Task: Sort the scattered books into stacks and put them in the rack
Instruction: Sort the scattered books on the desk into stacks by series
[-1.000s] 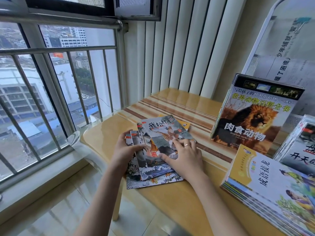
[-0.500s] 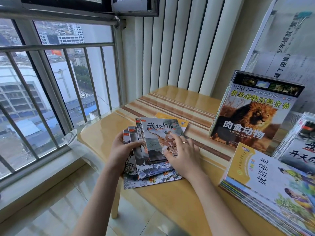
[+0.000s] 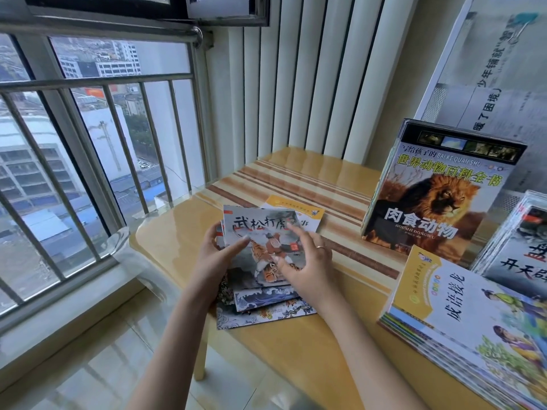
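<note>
Head view: my left hand pinches the tiger book's left edge; my right hand rests spread-fingered on its cover.

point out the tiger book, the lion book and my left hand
tiger book (image 3: 260,229), head view, on its grey upper cover.
lion book (image 3: 438,199), head view, on the lion's mane.
left hand (image 3: 214,258), head view, on the back of the hand.
</note>
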